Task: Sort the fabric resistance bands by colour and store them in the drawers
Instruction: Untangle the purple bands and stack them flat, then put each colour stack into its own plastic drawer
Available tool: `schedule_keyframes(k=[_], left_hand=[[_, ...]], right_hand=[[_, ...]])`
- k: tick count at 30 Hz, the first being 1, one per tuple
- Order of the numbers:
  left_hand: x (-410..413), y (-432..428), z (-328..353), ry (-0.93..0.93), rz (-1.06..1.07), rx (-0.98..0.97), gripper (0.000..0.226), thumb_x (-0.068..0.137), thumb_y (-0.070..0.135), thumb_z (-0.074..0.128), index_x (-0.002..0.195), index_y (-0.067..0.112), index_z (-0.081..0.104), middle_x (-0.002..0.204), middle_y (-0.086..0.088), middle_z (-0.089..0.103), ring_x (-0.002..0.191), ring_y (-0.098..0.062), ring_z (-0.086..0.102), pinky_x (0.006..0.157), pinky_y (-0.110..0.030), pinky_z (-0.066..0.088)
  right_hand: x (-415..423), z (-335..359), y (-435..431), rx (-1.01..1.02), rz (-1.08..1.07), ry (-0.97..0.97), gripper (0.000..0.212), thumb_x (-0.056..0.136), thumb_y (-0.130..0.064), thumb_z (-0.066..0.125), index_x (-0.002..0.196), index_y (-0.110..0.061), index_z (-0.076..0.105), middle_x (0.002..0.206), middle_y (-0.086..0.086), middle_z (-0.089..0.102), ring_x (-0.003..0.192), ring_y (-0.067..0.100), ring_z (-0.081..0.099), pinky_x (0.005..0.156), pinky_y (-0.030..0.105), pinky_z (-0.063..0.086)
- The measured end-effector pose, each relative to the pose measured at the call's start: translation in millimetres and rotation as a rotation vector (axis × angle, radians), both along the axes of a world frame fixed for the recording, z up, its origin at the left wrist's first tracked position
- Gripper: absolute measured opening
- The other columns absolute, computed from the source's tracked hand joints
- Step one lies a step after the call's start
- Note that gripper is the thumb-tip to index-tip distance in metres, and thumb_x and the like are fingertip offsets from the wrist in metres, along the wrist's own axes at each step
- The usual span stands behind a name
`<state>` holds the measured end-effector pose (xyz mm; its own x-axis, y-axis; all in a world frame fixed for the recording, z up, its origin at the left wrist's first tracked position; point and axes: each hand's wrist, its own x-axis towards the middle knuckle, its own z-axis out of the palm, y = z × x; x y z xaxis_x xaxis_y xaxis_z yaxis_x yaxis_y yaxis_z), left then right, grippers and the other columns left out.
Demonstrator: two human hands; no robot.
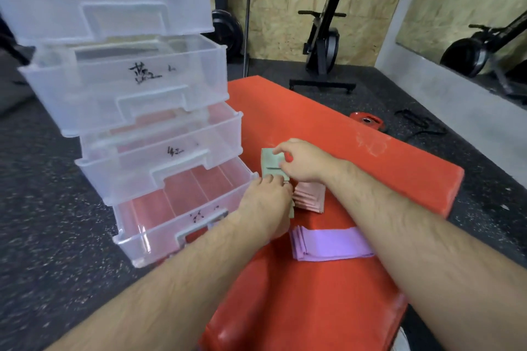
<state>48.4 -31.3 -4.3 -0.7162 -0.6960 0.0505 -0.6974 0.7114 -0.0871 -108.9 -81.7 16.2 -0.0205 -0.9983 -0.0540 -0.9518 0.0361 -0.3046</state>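
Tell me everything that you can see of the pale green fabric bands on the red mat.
The pale green fabric bands look like a flat folded stack of soft cloth with a dark mark on top. It lies on the red padded mat, beside the pink folded bands. The right hand pinches its far part; the left hand covers its near part.

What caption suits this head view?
The left hand and right hand hold green bands on a red mat beside open drawers.

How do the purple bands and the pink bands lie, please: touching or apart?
Apart: the head view shows red mat between the purple bands and the pink bands.
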Motion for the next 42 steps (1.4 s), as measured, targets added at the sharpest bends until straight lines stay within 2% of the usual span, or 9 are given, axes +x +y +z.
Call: schedule_keyframes(k=[4,9,15,17,20,25,30,36,42], left_hand=[[2,-4,0,-0.01,-0.008,0.005,0.041,0.088,0.026,0.059,0.127,0.013,0.052,0.123,-0.009,0.054,0.118,-0.031,0.051,0.113,-0.046,0.026],[3,0,6,0.029,-0.023,0.025,0.035,0.093,0.023,0.054,0.125,0.01,0.054,0.126,-0.013,0.055,0.119,-0.032,0.053,0.1,-0.038,0.038],[0,8,11,0.049,-0.011,0.065,0.038,0.091,0.013,0.054,0.128,0.008,0.053,0.131,-0.012,0.053,0.115,-0.03,0.057,0.092,-0.038,0.047],[0,8,14,0.102,0.001,0.091,0.041,0.09,0.009,0.052,0.13,0.006,0.051,0.133,-0.012,0.047,0.113,-0.03,0.055,0.094,-0.04,0.05],[3,8,19,0.118,-0.007,0.068,0.038,0.089,0.01,0.05,0.126,0.003,0.049,0.123,-0.013,0.047,0.115,-0.031,0.05,0.096,-0.041,0.046],[16,12,16,0.15,-0.005,0.15,0.037,0.089,0.013,0.053,0.124,0.005,0.044,0.125,-0.013,0.049,0.113,-0.028,0.053,0.092,-0.032,0.039],[21,11,15,0.118,0.007,0.201,0.031,0.089,0.014,0.052,0.119,0.009,0.05,0.119,-0.011,0.059,0.106,-0.029,0.062,0.087,-0.035,0.046],[15,9,12,0.061,0.023,0.167,0.027,0.09,0.016,0.049,0.115,0.011,0.056,0.122,-0.01,0.058,0.11,-0.028,0.059,0.092,-0.034,0.045],[16,2,12,0.097,0.036,0.259,0.025,0.09,0.017,0.05,0.113,0.012,0.058,0.12,-0.007,0.059,0.109,-0.027,0.059,0.093,-0.036,0.049]], right_hand=[[5,0,-30,0.139,0.075,0.164,0.044,0.075,-0.015,0.07,0.118,-0.027,0.067,0.105,-0.006,0.048,0.09,0.021,0.061,0.083,0.041,0.055],[2,-8,-23,-0.001,0.147,0.221,0.021,0.085,-0.015,0.067,0.105,-0.016,0.074,0.104,0.002,0.06,0.096,0.024,0.061,0.083,0.036,0.049],[8,-10,16,-0.018,0.183,0.211,0.026,0.076,-0.02,0.055,0.094,-0.019,0.074,0.099,0.0,0.065,0.097,0.024,0.06,0.08,0.039,0.05],[11,-11,32,0.009,0.195,0.233,0.031,0.063,-0.021,0.05,0.088,-0.024,0.069,0.095,-0.003,0.063,0.094,0.022,0.06,0.077,0.038,0.051],[12,-17,48,-0.015,0.167,0.176,0.006,0.073,-0.023,0.05,0.075,-0.027,0.054,0.09,-0.001,0.061,0.088,0.026,0.06,0.076,0.045,0.052],[15,-14,67,0.012,0.146,0.091,0.017,0.077,-0.016,0.053,0.065,-0.023,0.044,0.08,-0.001,0.058,0.081,0.027,0.058,0.074,0.044,0.051],[9,5,56,0.032,0.023,-0.094,0.026,0.085,-0.014,0.053,0.093,-0.028,0.074,0.086,-0.011,0.073,0.087,0.016,0.067,0.085,0.036,0.054],[25,20,-17,0.221,0.052,0.091,0.065,0.085,-0.016,0.058,0.148,-0.024,0.043,0.148,0.003,0.045,0.131,0.025,0.048,0.1,0.035,0.047],[36,29,-57,0.627,0.041,0.233,0.056,0.072,-0.033,0.078,0.122,-0.013,0.063,0.129,0.006,0.061,0.116,0.029,0.06,0.102,0.045,0.05]])
